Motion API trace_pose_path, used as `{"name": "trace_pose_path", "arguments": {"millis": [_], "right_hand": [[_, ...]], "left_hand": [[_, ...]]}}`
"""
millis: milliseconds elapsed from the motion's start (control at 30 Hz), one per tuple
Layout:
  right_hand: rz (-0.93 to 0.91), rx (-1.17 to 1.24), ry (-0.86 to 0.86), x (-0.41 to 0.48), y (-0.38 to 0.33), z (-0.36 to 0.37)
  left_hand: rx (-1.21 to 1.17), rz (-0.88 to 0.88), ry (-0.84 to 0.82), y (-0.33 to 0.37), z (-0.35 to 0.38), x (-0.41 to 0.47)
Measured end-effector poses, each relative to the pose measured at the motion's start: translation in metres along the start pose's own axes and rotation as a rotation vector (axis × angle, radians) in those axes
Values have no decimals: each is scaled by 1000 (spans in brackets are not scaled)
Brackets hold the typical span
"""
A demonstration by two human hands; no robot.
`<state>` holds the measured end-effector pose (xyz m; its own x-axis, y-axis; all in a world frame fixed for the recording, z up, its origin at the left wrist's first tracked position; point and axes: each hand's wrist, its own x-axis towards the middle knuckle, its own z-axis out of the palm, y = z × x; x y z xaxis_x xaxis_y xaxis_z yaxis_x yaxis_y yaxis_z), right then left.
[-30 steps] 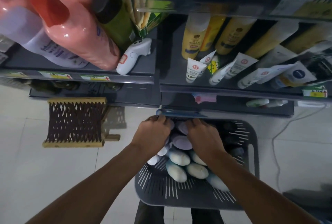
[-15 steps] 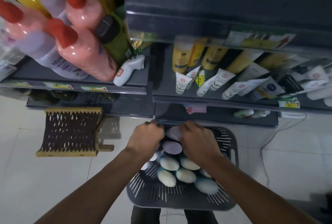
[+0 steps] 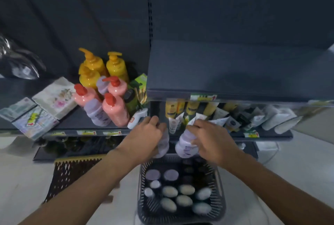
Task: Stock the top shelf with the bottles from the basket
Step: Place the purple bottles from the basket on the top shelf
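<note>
My left hand [image 3: 144,134] grips a lilac bottle [image 3: 163,146] and my right hand [image 3: 213,141] grips a second lilac bottle [image 3: 186,145]. Both bottles hang above the far end of the grey slatted basket [image 3: 219,186] on the floor. Inside the basket stand several more bottles, lilac caps [image 3: 152,174] at the back left and pale green caps [image 3: 169,191] toward the front. The top shelf [image 3: 235,73] on the right is a bare dark grey board above my hands.
On the left shelf [image 3: 72,121] stand yellow [image 3: 117,65], pink [image 3: 115,109] and lilac pump bottles, with tissue packs [image 3: 56,96] further left. Under the top shelf lie yellow bottles [image 3: 170,109] and white tubes [image 3: 220,121]. A woven brown rack [image 3: 72,176] stands on the floor at left.
Both hands have come up out of the basket, each with a lilac bottle. The view has tilted upward, so the top shelf now shows.
</note>
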<state>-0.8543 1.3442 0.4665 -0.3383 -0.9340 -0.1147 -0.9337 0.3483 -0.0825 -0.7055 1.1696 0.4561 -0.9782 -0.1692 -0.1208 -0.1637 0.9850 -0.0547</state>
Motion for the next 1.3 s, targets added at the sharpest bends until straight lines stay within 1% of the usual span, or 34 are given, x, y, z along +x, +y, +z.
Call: {"name": "trace_pose_path", "arguments": {"millis": [67,100,200,300,367,533,633,767,900,1000,1133,1300], "right_hand": [[-8,3,34,-10,1,-32],[3,10,57,-15,2,-48],[49,118,142,-24,5,-96],[104,198,184,-25,8,-145],[105,246,203,-22,14,-176],[87,285,237,10,33,-245],[73,277,269,42,46,-272],[61,239,315,91,66,-289],[76,271,319,146,94,-293],[108,304,305,184,113,-284],[125,290,270,229,128,-269],[121,280,246,265,143,-255]], "left_hand": [[34,18,100,-3,-30,-8],[15,20,135,-4,-43,-10],[-33,43,243,-10,-82,-16],[-130,42,308,-17,-115,-17],[-202,32,362,-19,-140,-16],[-276,44,488,-20,-193,-4],[-309,11,538,-24,-214,16],[-326,-26,591,-33,-234,54],[-333,-72,617,-45,-244,104],[-345,-98,598,-55,-240,140],[-344,-127,580,-69,-228,181],[-367,-195,559,-89,-211,213]]}}
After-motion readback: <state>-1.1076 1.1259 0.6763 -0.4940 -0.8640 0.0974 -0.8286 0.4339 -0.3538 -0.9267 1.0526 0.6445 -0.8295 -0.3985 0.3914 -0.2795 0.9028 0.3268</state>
